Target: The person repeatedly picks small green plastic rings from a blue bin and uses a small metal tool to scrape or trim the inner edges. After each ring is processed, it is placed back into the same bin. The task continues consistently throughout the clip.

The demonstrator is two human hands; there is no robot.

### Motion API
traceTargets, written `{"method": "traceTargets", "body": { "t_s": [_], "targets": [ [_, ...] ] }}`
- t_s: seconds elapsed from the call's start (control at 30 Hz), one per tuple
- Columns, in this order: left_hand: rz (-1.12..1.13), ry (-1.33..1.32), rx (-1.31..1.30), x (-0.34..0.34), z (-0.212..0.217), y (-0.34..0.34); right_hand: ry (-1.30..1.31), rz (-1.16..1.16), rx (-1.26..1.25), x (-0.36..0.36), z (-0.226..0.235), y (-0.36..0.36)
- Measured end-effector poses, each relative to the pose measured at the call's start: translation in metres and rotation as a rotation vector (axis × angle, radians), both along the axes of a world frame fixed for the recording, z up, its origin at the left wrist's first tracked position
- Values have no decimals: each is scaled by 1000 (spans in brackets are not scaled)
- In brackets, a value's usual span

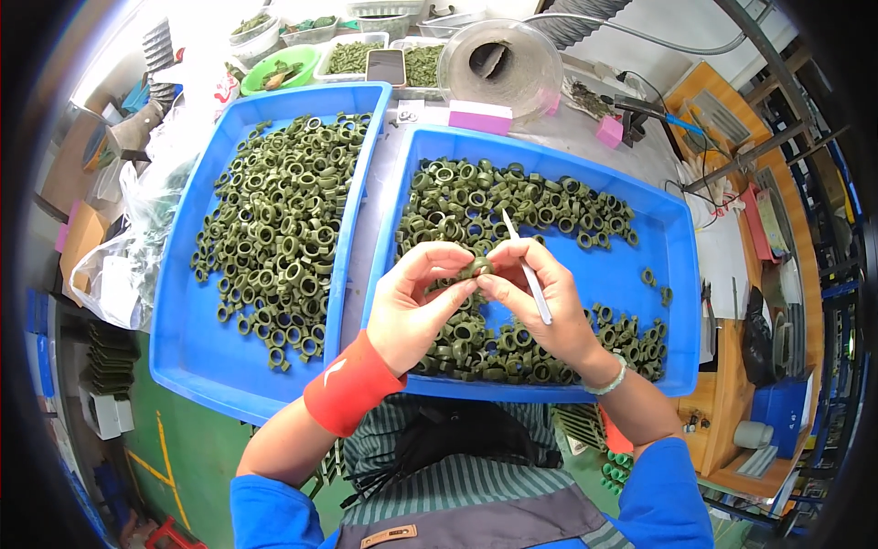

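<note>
Both hands are raised together over the near half of the right blue tray (pixel 681 302). One olive-green ring part (pixel 476 267) is pinched between the fingertips of the left hand (pixel 416 306) and the right hand (pixel 540 306); fingers curled, wrists bent inward. A red wristband (pixel 352 384) is worn on the left wrist, a pale bead bracelet (pixel 611 380) on the right. A thin white pick tool (pixel 528 270) is clamped in the right hand, tip pointing up and away.

Clearance: bare blue floor is seen to the right of the right hand; near rim just below the wrists.

Containers: right tray holds ring parts beyond and beneath the hands. Left blue tray (pixel 183 311), beside the left hand, is approx. filled along its middle w/ similar rings. Small tubs of green parts (pixel 352 55) are noted well beyond both trays.
</note>
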State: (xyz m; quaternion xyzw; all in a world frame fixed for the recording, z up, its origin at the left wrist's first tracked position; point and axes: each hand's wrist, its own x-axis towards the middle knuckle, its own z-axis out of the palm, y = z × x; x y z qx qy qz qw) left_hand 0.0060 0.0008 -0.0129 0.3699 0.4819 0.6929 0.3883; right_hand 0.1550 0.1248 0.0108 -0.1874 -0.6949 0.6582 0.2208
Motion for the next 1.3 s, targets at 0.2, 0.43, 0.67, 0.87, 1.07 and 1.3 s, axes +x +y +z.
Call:
{"method": "traceTargets", "body": {
  "t_s": [0.2,0.43,0.67,0.87,1.07,1.3],
  "targets": [
    [-17,-197,-121,-3,9,-3,13,27,45,4,-1,7],
    [-77,-576,-107,-12,10,-2,-307,-199,830,10,-21,55],
    [-156,-586,-261,-13,6,0,-331,-115,1055,4,-54,62],
    [-150,-334,-259,-7,-3,-2,-129,-88,600,4,-18,22],
    [-199,-473,-361,-10,2,-2,1,-51,264,6,-10,3],
    [-264,-390,-329,-9,-3,-3,-37,-37,-5,7,-4,13]
  ]
}}
